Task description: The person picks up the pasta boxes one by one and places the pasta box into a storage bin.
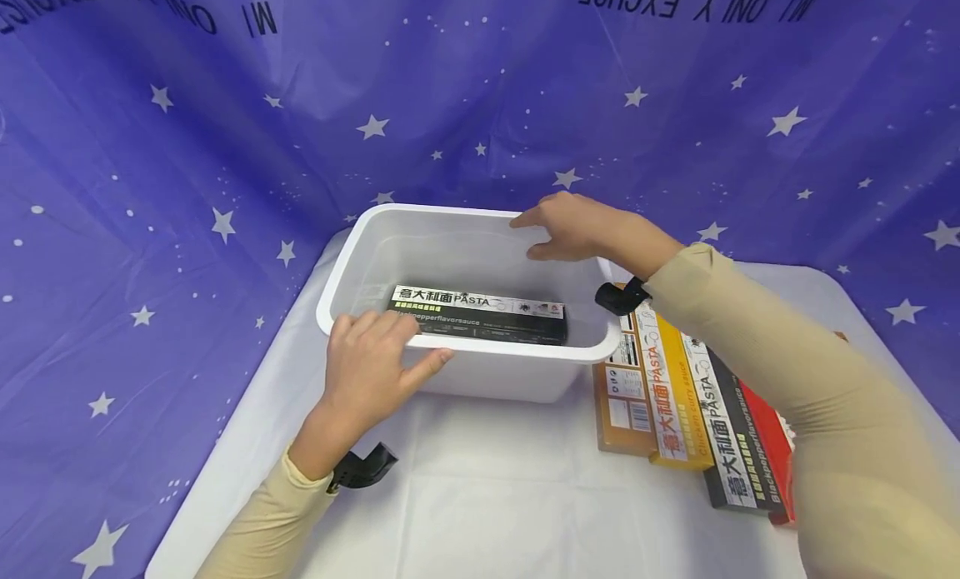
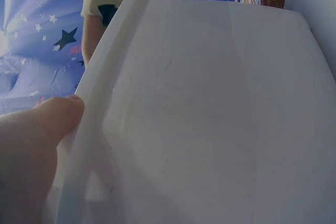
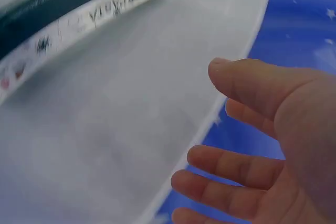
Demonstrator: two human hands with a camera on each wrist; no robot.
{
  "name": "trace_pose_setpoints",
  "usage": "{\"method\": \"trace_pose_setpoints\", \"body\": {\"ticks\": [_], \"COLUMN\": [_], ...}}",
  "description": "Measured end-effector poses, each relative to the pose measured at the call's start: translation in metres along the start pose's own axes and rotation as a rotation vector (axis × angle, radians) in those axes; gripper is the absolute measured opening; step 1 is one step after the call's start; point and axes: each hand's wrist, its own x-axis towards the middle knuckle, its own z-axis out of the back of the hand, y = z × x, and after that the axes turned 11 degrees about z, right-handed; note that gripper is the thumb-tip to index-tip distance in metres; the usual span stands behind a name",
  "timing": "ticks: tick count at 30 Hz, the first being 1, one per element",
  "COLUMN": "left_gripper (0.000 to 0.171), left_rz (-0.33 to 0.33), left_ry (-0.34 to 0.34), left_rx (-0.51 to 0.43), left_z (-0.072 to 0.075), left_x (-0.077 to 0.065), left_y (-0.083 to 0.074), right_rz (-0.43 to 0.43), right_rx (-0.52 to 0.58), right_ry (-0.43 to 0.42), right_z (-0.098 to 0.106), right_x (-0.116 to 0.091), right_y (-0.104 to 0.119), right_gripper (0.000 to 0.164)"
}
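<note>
A white plastic bin (image 1: 495, 375) stands on the table, with a black pasta box (image 1: 480, 316) lying inside along its near wall. My left hand (image 1: 371, 366) grips the bin's near rim at the left, fingers over the edge. In the left wrist view its thumb (image 2: 65, 114) presses against the rim. At the far right corner is my right hand (image 1: 573, 227), its fingers spread and holding nothing. The right wrist view shows that hand (image 3: 283, 145) with fingers and thumb apart beside the rim; whether it touches the rim, I cannot tell.
Several pasta boxes lie side by side right of the bin: a brown one (image 1: 626, 404), a yellow one (image 1: 682, 396), a black one (image 1: 735, 446) and a red one (image 1: 772, 446), partly hidden by my right sleeve. A purple star-printed cloth (image 1: 465, 87) hangs behind the white-covered table (image 1: 510, 496).
</note>
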Motion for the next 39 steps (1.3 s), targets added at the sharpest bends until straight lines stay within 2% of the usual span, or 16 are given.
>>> {"method": "trace_pose_setpoints", "body": {"ticks": [6, 9, 13, 19, 26, 31, 35, 39], "left_gripper": [0.088, 0.089, 0.089, 0.089, 0.087, 0.088, 0.088, 0.086], "left_rz": [-0.003, 0.004, 0.012, 0.011, 0.006, 0.007, 0.013, 0.017], "left_ry": [-0.015, -0.012, 0.008, 0.009, -0.012, -0.012, -0.008, -0.017], "left_rx": [-0.005, -0.006, -0.011, -0.014, -0.013, -0.024, -0.037, -0.043], "left_z": [0.000, 0.001, 0.001, 0.000, 0.001, 0.000, 0.000, 0.000], "left_x": [0.000, 0.000, 0.000, 0.000, 0.002, 0.002, 0.001, 0.000], "left_y": [-0.001, -0.002, -0.003, -0.005, -0.006, -0.008, -0.009, -0.010], "right_rz": [-0.075, -0.099, -0.152, -0.310, -0.461, -0.639, -0.760, -0.807], "right_rx": [-0.031, -0.039, -0.053, -0.057, -0.041, -0.022, 0.030, 0.031], "right_ry": [-0.058, -0.086, -0.083, -0.065, -0.126, -0.164, -0.207, -0.273], "right_z": [0.012, 0.009, -0.002, -0.037, -0.082, -0.113, -0.138, -0.167], "right_x": [-0.050, -0.077, -0.117, -0.186, -0.274, -0.332, -0.369, -0.396], "right_y": [-0.018, -0.030, -0.046, -0.069, -0.091, -0.097, -0.097, -0.095], "right_gripper": [0.053, 0.053, 0.055, 0.061, 0.066, 0.067, 0.072, 0.072]}}
